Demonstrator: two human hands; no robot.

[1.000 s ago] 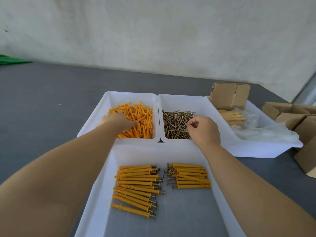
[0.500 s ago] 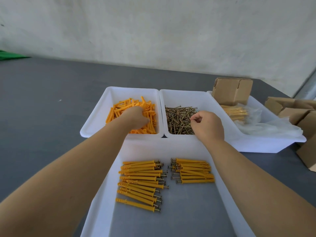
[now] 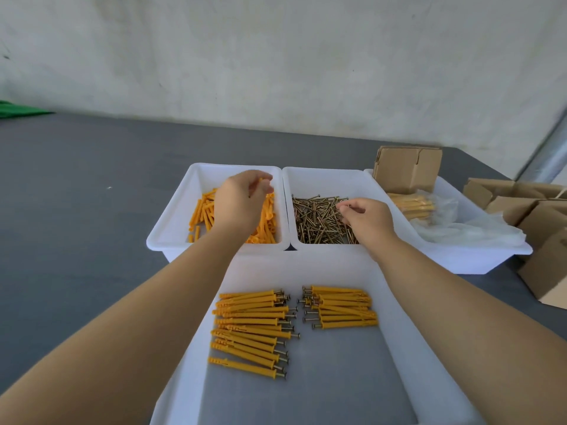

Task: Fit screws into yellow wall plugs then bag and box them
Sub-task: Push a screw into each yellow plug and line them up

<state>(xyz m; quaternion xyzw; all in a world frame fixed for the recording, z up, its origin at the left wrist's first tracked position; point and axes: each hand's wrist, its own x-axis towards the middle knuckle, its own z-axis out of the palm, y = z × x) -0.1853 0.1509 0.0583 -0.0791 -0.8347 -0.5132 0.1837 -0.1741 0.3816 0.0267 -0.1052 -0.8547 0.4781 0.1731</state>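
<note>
Head view: left hand (image 3: 242, 204) over the plug tray (image 3: 171, 228), fingers curled, pinching a yellow wall plug (image 3: 261, 183) above the loose plugs (image 3: 204, 210). Right hand (image 3: 368, 219) over the screw tray (image 3: 325, 182) just right of the plug tray, thumb and forefinger pinching one screw (image 3: 345, 205) above the screw pile (image 3: 316, 219). Fitted plugs (image 3: 251, 326) lie in the near tray (image 3: 306, 265), nearer the camera than the plug tray.

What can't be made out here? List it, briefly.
- Head view: the left hand covers much of the loose yellow plugs.
- Right hand: its pinched screw is too small to confirm.
- Near tray: front cut off by the bottom edge.
- Bagged plugs: count blurred by plastic.
</note>
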